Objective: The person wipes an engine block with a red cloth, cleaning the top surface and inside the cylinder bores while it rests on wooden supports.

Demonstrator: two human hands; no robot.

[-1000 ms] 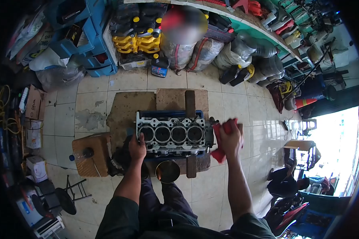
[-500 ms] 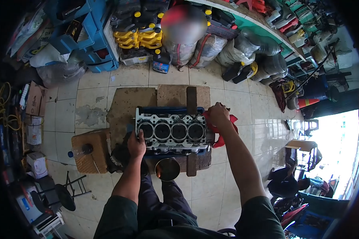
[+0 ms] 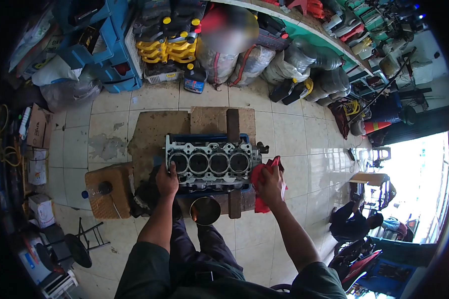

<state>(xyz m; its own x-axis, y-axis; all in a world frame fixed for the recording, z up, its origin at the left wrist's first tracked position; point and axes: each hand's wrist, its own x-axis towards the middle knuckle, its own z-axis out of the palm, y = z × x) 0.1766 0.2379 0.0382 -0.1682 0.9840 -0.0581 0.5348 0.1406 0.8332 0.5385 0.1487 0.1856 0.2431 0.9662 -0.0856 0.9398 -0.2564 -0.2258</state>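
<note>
A metal engine block (image 3: 209, 158) with several dark round bores facing up lies across a blue tray (image 3: 204, 136) on low wooden supports and cardboard. My left hand (image 3: 167, 182) grips its left end, thumb on the top face and the other fingers mostly hidden. At the opposite end, my right hand (image 3: 271, 187) holds a bunched red cloth (image 3: 259, 177) against or close beside the block's lower right corner; contact is hard to tell. Just below the block, near my legs, stands a round metal container (image 3: 205, 211) with a dark inside.
A wooden bar (image 3: 233, 124) sticks out behind the block. To the left, a plastic bottle (image 3: 92, 192) lies on a tan stool-like block (image 3: 110, 199). Jugs, sacks (image 3: 252, 65) and blue bins (image 3: 97, 45) line the far wall. Another person (image 3: 351, 222) is at the right.
My right hand has come down toward me with the red cloth, from the block's upper right corner to its lower right. My left hand stays on the block. The view shifted slightly.
</note>
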